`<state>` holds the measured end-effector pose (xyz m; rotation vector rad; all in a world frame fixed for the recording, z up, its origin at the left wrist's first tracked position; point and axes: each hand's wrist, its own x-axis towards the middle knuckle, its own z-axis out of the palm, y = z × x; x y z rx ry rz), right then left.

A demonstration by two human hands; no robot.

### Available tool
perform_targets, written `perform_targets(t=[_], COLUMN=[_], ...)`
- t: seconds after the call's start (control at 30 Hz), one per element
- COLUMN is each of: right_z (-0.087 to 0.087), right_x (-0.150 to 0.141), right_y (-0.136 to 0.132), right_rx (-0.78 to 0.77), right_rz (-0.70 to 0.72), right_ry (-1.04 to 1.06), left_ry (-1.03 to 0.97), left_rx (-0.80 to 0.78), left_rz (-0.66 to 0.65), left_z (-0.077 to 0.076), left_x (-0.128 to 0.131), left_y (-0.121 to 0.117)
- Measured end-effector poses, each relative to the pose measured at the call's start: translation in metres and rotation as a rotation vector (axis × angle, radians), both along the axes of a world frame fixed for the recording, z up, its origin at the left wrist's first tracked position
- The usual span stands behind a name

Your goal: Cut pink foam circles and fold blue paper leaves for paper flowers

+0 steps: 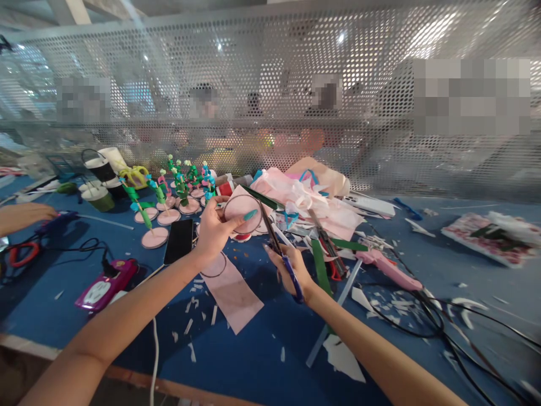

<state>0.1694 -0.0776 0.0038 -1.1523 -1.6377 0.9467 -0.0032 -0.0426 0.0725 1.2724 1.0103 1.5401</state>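
Left hand (213,230) holding pink paper (240,211), right hand (298,268) scissors (288,265), phone (179,241), scraps (188,326), glue gun (393,269) nearby

Pink paper (242,210): dark circle outline on it, pinched between left hand's (214,228) thumb and fingers. Scissors (276,242): blue handles in right hand (293,268), dark blades pointing away from it, alongside the paper's edge.
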Motion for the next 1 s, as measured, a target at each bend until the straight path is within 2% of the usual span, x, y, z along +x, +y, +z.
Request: perform_targets(t=[0.33, 0.6, 0.8, 1.0], right_z=[0.0016, -0.001, -0.0026, 0.005], right_x=[-0.0005, -0.0005, 0.0021, 0.0026], right_y=[0.0003, 0.0012, 0.0024, 0.0006], right_rx=[0.036, -0.02, 0.033, 0.058], right_rz=[0.009, 0.0, -0.01, -0.017], right_ry=[-0.002, -0.023, -0.052, -0.077], left_ry=[-0.103, -0.025, 0.005, -0.024], left_rx=[0.023, 0.018, 0.009, 0.005], left_rz=[0.034, 0.016, -0.016, -0.015], left_z=[-0.0023, 0.0003, 0.0008, 0.0014], left_x=[0.0015, 0.0006, -0.0002, -0.0016], left_y=[0.0037, -0.0004, 0.0008, 0.0035])
